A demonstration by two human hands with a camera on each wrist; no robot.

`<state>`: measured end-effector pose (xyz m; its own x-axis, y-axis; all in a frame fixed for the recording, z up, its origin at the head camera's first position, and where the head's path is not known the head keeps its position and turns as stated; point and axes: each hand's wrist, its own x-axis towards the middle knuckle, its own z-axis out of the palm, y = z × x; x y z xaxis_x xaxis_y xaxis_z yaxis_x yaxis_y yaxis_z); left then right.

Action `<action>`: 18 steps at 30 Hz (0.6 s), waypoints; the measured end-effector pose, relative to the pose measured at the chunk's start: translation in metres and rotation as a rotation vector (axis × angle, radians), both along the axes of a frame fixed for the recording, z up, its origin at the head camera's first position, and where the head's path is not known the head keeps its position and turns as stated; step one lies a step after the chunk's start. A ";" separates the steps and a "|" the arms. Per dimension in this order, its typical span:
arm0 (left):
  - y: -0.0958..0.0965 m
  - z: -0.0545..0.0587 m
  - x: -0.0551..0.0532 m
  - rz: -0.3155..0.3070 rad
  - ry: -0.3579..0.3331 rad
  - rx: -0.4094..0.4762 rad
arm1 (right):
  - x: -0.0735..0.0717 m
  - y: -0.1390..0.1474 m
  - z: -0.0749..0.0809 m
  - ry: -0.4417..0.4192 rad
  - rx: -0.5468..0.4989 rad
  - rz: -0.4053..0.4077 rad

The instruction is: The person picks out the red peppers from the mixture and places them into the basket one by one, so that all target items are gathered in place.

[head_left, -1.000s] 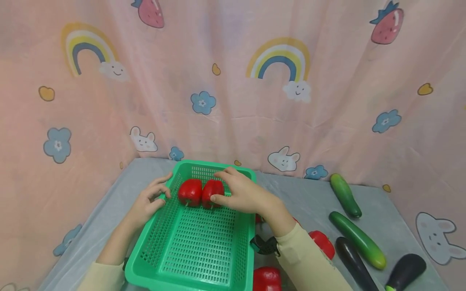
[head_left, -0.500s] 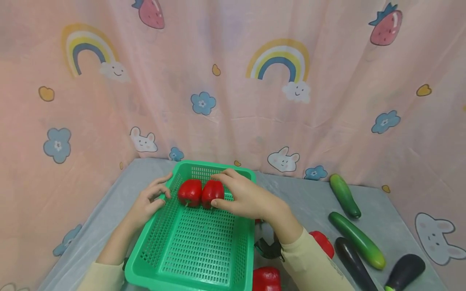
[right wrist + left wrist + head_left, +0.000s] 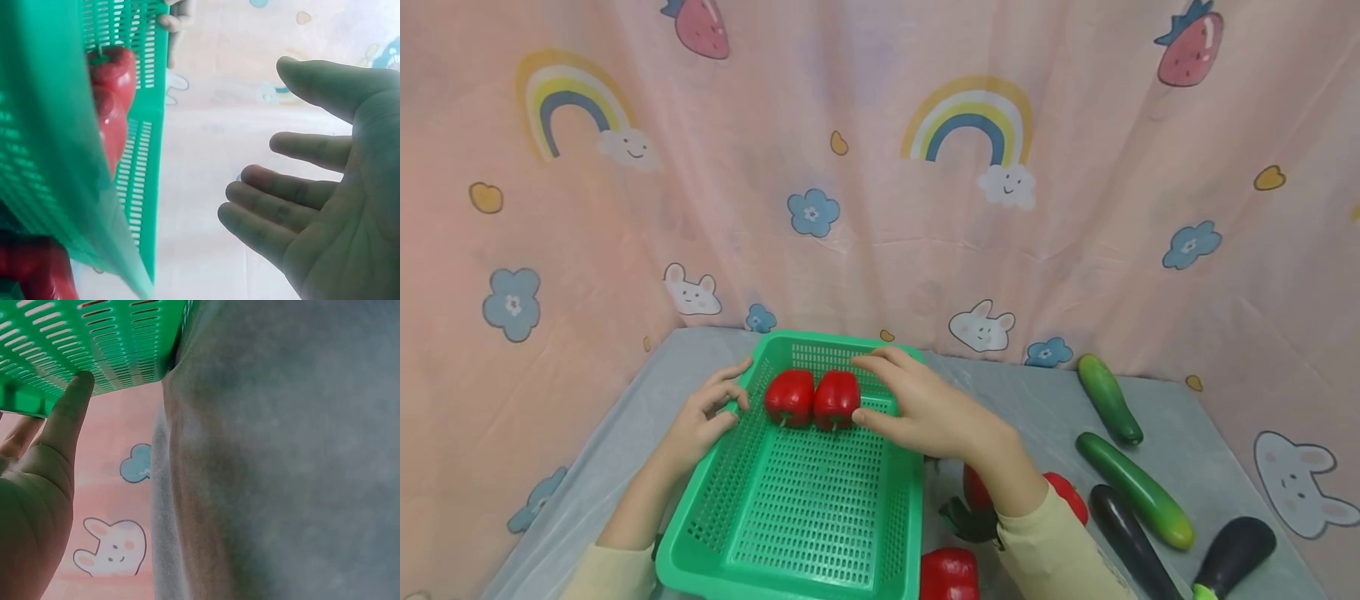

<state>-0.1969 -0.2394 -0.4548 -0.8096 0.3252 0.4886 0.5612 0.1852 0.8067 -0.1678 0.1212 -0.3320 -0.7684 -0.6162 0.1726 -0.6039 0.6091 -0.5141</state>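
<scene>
Two red bell peppers point(image 3: 789, 398) lie side by side at the far end of a green plastic basket point(image 3: 812, 517). My left hand point(image 3: 703, 423) holds the basket's left rim, fingers over the edge; in the left wrist view the thumb point(image 3: 69, 415) lies against the outer slotted wall. Over the basket's right side hovers my right hand point(image 3: 917, 412), its fingers spread and holding nothing. The right wrist view shows that hand apart from the peppers point(image 3: 112, 128), palm visible and fingers extended.
More red bell peppers point(image 3: 950, 573) lie right of the basket, partly hidden by the right arm. Farther right on the grey cloth point(image 3: 1022, 408) are two green cucumbers point(image 3: 1135, 492) and two dark eggplants point(image 3: 1235, 554). A pink patterned curtain point(image 3: 880, 275) hangs behind.
My right hand has drawn back to the right and up, away from the right-hand pepper in the basket. The left hand and the two peppers stay in place.
</scene>
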 end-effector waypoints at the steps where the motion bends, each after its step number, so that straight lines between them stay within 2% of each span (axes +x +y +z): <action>1: 0.000 0.000 0.000 0.000 0.001 0.001 | 0.001 0.002 0.000 0.005 -0.005 -0.002; 9: 0.000 -0.002 0.000 0.004 0.015 0.004 | 0.007 0.016 -0.003 0.044 -0.063 -0.030; 18: -0.002 -0.002 0.001 0.007 -0.006 -0.020 | 0.017 0.034 -0.009 0.070 -0.081 -0.129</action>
